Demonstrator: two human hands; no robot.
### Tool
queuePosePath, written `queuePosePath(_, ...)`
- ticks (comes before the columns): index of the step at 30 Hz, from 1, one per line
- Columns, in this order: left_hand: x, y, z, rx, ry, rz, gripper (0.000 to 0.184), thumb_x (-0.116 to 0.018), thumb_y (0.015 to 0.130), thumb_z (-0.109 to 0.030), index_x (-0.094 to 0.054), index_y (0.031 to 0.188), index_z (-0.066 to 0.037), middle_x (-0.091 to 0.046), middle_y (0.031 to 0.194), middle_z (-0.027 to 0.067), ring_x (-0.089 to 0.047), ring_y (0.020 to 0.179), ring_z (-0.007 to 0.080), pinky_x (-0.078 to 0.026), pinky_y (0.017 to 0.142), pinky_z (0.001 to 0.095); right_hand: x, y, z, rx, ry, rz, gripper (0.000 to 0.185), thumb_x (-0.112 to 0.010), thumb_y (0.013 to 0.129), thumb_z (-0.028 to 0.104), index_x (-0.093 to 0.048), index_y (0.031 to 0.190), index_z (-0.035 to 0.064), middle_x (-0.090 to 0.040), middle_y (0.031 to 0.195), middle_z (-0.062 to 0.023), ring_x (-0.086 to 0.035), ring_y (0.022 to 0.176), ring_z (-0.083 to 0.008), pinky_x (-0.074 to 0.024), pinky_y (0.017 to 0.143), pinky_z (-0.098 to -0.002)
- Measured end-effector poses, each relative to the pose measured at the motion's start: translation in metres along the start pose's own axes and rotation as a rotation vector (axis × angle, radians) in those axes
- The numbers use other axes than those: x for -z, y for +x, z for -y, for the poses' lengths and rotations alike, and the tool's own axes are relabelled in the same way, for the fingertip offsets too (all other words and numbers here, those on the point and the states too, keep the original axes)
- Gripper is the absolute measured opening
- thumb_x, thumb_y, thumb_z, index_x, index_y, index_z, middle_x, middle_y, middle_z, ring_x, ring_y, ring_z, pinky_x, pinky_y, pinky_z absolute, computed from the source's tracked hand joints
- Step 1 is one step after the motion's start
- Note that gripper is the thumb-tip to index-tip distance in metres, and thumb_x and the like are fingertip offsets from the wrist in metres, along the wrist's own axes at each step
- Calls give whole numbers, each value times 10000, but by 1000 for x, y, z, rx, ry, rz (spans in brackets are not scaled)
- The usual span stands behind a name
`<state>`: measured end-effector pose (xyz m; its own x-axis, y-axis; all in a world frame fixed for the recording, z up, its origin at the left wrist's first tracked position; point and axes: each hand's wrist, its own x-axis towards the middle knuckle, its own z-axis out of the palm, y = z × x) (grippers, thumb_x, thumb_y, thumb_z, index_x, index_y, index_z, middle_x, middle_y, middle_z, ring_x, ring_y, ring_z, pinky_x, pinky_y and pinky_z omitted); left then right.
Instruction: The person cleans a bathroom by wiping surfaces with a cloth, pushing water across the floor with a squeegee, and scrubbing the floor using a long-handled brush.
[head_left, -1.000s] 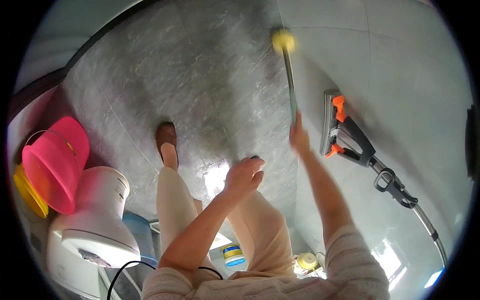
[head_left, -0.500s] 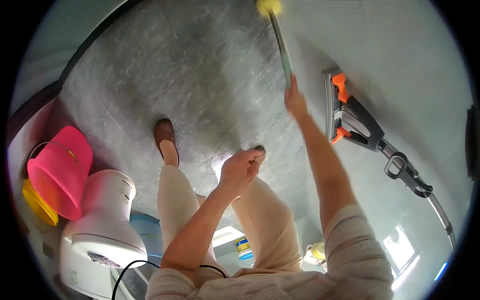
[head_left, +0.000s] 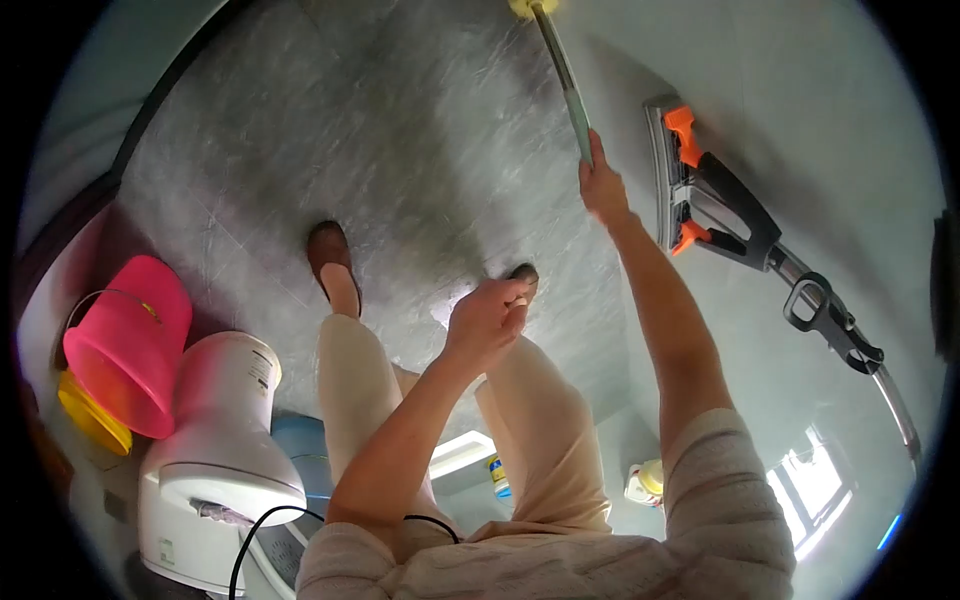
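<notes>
My right hand (head_left: 605, 190) is wrapped round the green grip of a long-handled brush (head_left: 556, 60). The brush's yellow head touches the top edge of the view, by the line where floor and wall meet. My left hand (head_left: 487, 322) is curled in front of my thigh, its fingers pressed together; whether anything is inside it is hidden. Just beyond that hand a brown shoe (head_left: 523, 273) shows in part, and the other shoe (head_left: 328, 246) stands flat on the grey floor (head_left: 390, 140).
A mop (head_left: 735, 212) with orange clips leans on the right wall. At the left are a pink bucket (head_left: 135, 340), a yellow basin (head_left: 92, 415) and a white toilet (head_left: 225, 400). Behind my legs are a blue bin (head_left: 302, 445) and a yellow-capped container (head_left: 648, 480).
The yellow brush head has moved up to the top edge of the view, with my right hand still round the grip. The view has shifted; the mop appears higher. My left hand stays curled.
</notes>
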<state>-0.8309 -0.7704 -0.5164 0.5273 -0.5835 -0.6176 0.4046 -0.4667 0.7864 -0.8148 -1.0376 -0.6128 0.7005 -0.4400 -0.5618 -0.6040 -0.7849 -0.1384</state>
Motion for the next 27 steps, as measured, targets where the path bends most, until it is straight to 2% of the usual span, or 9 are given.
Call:
queuePosePath(4,5,-5,-4,91,-110,27,259,-610,759,-88,-577,1016,-72,-574,840,80,-567,655,157,-469,577,281,-32,-121,-92,-42,7,56,601,-402,875,229,-77,1380,245,-572,709,-261,-547,629,-451,-417,551,-523)
queuePosePath(5,5,-5,-3,110,-120,12,257,-613,758,-91,-580,1013,-78,-576,846,79,-571,662,157,-470,579,279,-20,-170,-107,-259,-21,206,596,-403,876,234,-83,1379,246,-583,725,-245,-552,627,-444,-422,543,-515)
queuePosePath(10,4,-5,3,43,-103,-65,241,-612,761,-93,-584,1000,-77,-574,839,70,-568,666,152,-467,585,274,9,-307,-115,-383,47,128,473,-400,890,247,-271,1344,210,-581,695,-221,-577,613,-384,-437,527,-447)
queuePosePath(12,2,-7,3,40,-138,-33,238,-610,764,-95,-584,1000,-76,-576,841,69,-569,670,150,-464,587,271,-5,-322,-122,-511,34,230,489,-409,885,237,-259,1350,214,-586,730,-228,-579,650,-394,-439,554,-454)
queuePosePath(14,2,-5,0,50,-92,-19,237,-609,765,-92,-584,1001,-77,-576,842,68,-567,669,148,-461,585,267,-40,-307,-137,-407,8,145,504,-410,882,229,-239,1357,218,-589,763,-233,-577,670,-406,-439,571,-468)
queuePosePath(16,3,-4,-4,56,-92,-23,238,-610,766,-89,-582,1002,-78,-575,841,68,-565,668,148,-460,583,264,-61,-252,-133,-331,97,37,545,-410,876,213,-181,1370,243,-591,824,-244,-568,709,-433,-434,592,-502)
queuePosePath(19,-1,-5,-4,53,-116,-38,245,-612,765,-83,-579,1008,-76,-574,839,68,-563,665,150,-461,581,264,-48,-125,-84,-67,95,-31,578,-429,872,236,-134,1369,260,-570,706,-273,-554,631,-452,-423,547,-523)
queuePosePath(23,-12,-5,6,25,-68,-25,253,-616,762,-78,-576,1012,-74,-575,840,67,-565,667,151,-464,580,268,-5,-44,-44,-52,45,64,605,-436,869,244,-103,1375,250,-553,679,-277,-546,614,-452,-409,535,-532)
queuePosePath(27,-11,-3,-7,65,-101,9,255,-615,758,-72,-577,1010,-74,-576,838,67,-566,662,150,-468,576,276,-30,-244,-174,-291,-33,224,608,-418,876,215,-85,1380,280,-599,745,-230,-586,662,-409,-472,597,-476)
